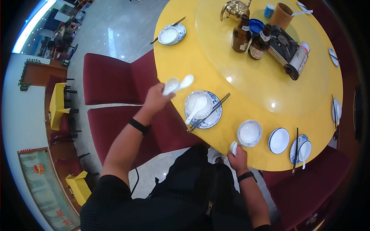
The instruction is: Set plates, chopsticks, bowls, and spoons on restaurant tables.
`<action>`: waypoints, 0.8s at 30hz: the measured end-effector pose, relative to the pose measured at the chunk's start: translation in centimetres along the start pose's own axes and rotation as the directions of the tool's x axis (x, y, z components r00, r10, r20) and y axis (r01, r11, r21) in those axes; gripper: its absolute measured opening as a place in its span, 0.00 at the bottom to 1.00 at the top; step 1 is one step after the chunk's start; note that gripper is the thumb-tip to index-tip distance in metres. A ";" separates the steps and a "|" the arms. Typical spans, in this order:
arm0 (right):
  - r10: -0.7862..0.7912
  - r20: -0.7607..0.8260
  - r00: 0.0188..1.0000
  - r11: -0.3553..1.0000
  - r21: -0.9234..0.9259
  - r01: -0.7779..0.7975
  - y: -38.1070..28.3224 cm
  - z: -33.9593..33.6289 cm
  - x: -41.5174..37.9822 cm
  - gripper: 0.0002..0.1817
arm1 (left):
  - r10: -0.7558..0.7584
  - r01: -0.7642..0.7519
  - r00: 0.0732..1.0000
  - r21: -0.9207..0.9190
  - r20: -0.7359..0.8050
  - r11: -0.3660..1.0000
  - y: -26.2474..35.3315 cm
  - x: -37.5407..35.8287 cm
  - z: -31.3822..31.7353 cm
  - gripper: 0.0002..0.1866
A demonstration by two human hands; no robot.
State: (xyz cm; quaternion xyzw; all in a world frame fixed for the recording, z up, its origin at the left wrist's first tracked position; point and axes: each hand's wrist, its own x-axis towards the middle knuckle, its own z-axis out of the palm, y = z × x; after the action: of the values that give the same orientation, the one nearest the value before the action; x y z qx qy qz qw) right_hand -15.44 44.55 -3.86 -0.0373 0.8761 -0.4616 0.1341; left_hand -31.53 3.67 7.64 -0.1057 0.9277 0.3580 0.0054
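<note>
My left hand (155,98) reaches over the table's left edge, closed on a white spoon (187,81). A small rounded white piece (171,85) is in the same grip; blur hides whether it is a cup or another spoon. Close to it, a bowl with a white spoon (198,107) inside rests on a blue-patterned plate (216,117), with black chopsticks (210,111) across the plate. My right hand (238,158), at the near table edge, is closed around white spoons (233,148), mostly hidden by the fingers. A patterned white bowl (249,133) sits just beyond it.
On the yellow round table (181,57) is a glass turntable carrying brown bottles (241,36), a portable gas stove (283,44) and a gold teapot (235,9). Stacked bowls (278,140) and other place settings line the rim. Maroon chairs (111,79) stand close to the left.
</note>
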 end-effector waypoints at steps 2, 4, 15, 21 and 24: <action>0.001 0.002 1.000 1.000 0.001 -0.001 0.0 0.0 0.0 0.09 | 0.006 0.005 0.993 0.086 -0.118 0.996 -0.4 4.1 -1.9 0.14; -0.013 0.000 1.000 1.000 -0.003 0.013 0.2 0.1 0.0 0.09 | -0.051 0.069 0.980 0.086 -0.191 0.994 -1.1 8.6 -3.1 0.17; 0.058 -0.018 0.998 0.998 -0.001 -0.058 -0.7 0.1 0.1 0.07 | -0.225 0.284 0.936 0.202 -0.272 0.937 -3.7 21.9 -1.6 0.17; 0.101 0.013 0.995 0.995 0.010 -0.101 -0.7 -0.2 0.0 0.10 | -0.148 0.222 0.949 0.260 -0.277 0.940 -4.7 23.3 -0.7 0.20; 0.065 -0.018 0.998 0.993 -0.098 -0.066 -0.6 0.0 0.2 0.12 | -0.118 0.236 0.948 0.406 -0.296 0.883 -6.3 24.3 -0.7 0.22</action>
State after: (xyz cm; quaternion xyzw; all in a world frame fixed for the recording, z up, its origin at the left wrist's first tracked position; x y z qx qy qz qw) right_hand -15.63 44.17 -3.42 -0.0117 0.8995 -0.4135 0.1405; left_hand -54.01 -5.99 1.92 -0.2333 0.9628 0.1222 -0.0610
